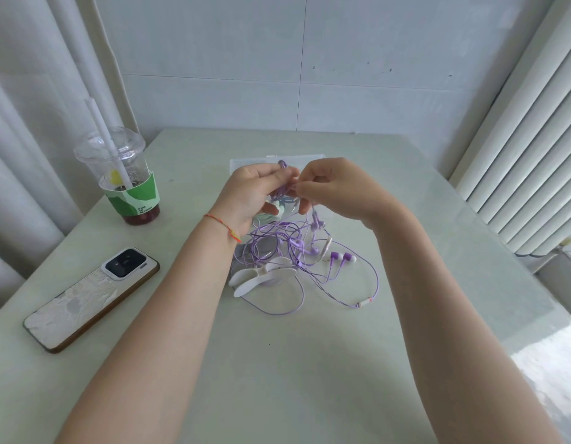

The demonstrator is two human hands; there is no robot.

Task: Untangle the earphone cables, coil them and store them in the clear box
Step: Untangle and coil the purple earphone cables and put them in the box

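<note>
Both hands, left (pixel 252 193) and right (pixel 332 187), pinch tangled purple cables (pixel 287 238) above bench (pixel 277 363); box (pixel 245 162) behind.

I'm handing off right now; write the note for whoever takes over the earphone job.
Left hand: holds a bunch of purple cable, raised over the table.
Right hand: pinches a strand at the same bunch.
Most of the purple earphones lie tangled on the table, with white cable clips beside them.
Clear box sits behind the hands.
Done: nothing coiled yet.
Left: untangle, coil, store.
</note>
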